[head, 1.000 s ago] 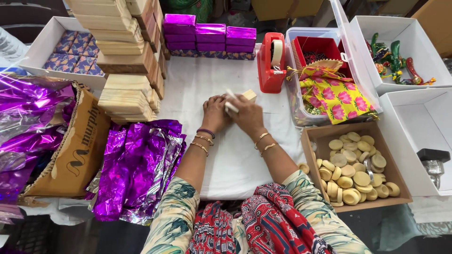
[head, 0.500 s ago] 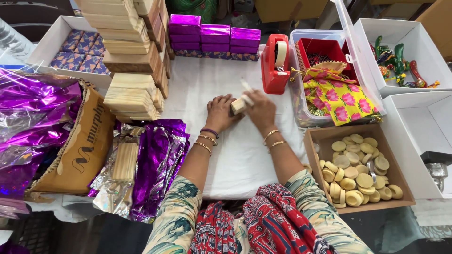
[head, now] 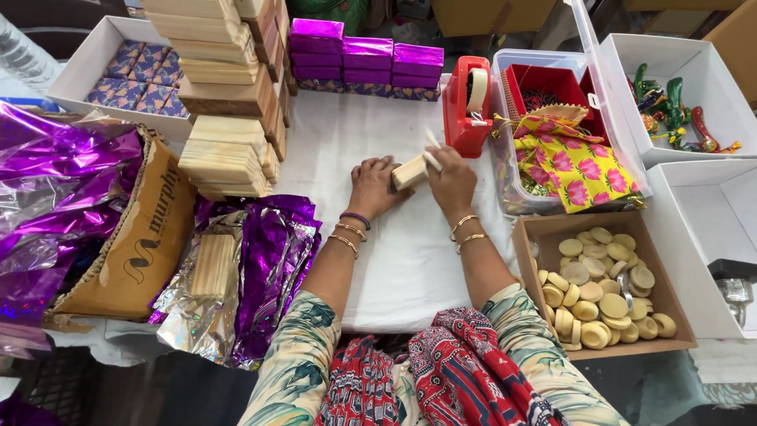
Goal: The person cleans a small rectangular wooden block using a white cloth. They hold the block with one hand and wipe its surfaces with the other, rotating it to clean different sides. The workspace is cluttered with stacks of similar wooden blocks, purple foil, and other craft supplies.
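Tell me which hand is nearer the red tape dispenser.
Right. The right hand sits just below and left of the red tape dispenser, gripping the small wooden block. The left hand is farther left, on the block's other side.

Work surface: white-covered table (head: 394,260).
On it you have a red tape dispenser (head: 467,106), stacked wooden boxes (head: 229,95), purple boxes (head: 367,59), and foil sheets (head: 260,268).

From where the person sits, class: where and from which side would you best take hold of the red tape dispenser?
Grip the red tape dispenser across its narrow body, coming from above. It stands upright on the table with both flat sides showing room for fingers. Probably avoid the front end, where the tape comes off the roll.
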